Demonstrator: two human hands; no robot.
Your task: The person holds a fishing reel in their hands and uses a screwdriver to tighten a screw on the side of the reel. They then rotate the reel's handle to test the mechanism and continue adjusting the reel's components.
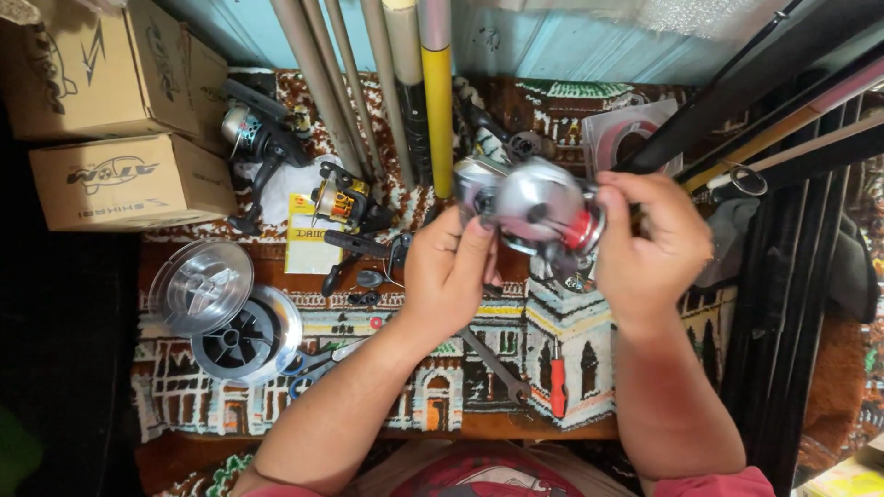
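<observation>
Brown cardboard boxes (120, 179) sit far left while left hand (451, 271) and right hand (649, 244) clasp a silver reel (539, 210).

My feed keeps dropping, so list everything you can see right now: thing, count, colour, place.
fishing reel: 1, silver and red, held in both hands
other reels: 2, dark and gold, on mat upper left
line spools: 2, clear, mat left
cardboard boxes: 2, brown, far left
rods: several, grey and yellow, leaning at top
screwdriver: 1, red handle, mat centre
wrench: 1, grey, beside it
left hand: on reel
right hand: on reel
</observation>
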